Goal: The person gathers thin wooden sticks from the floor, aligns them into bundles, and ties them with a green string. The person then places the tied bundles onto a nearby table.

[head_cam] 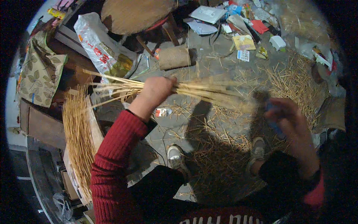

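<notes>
My left hand [158, 91] is closed around the middle of a loose bundle of straw stalks [195, 91]. The stalks fan out level to both sides of the fist, and their right ends are smeared by motion. Off to the right, apart from the straw tips, my right hand [285, 114] is curled around a blurred blue object [272, 119]; its kind cannot be made out. Beside my left forearm lies a thick sheaf of long straw [78, 140], its stalks running roughly parallel.
Cut straw bits [296, 86] litter the concrete floor, also between my shoes [174, 155]. Ahead lies a log-like brown cylinder [174, 58] near a round wooden tabletop [134, 14]. A printed plastic sack [98, 44] leans at left; mixed litter [243, 25] is heaped at the back.
</notes>
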Demonstrator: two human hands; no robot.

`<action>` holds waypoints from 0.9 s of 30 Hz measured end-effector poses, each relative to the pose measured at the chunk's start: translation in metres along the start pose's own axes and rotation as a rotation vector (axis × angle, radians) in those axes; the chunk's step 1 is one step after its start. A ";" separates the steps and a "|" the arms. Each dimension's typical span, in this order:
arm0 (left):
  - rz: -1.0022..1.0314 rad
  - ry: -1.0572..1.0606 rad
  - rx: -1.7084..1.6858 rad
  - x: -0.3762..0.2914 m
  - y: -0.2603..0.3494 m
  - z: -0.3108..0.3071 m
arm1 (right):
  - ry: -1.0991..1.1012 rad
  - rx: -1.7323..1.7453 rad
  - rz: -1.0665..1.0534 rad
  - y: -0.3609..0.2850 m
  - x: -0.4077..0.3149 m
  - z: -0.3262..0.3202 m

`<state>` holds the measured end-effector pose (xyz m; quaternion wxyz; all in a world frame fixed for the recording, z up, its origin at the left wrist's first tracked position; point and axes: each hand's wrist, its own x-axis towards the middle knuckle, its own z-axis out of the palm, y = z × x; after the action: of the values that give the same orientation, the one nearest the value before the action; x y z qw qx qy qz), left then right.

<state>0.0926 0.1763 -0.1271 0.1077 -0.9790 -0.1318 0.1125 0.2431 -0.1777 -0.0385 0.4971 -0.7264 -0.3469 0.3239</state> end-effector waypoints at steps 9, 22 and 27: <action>0.257 0.192 0.241 -0.083 0.126 -0.145 | -0.013 -0.598 -0.450 0.013 0.003 0.095; -0.073 0.679 -0.623 -0.191 0.129 -0.210 | -0.014 0.308 -0.202 0.002 0.006 0.087; -0.039 0.442 -1.281 -0.173 0.148 -0.170 | -0.193 0.195 -0.406 0.007 0.002 0.104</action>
<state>0.0074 -0.0431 0.0321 -0.4670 -0.8472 -0.1648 -0.1925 0.1607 -0.1264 -0.0758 0.5842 -0.5561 -0.4988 0.3173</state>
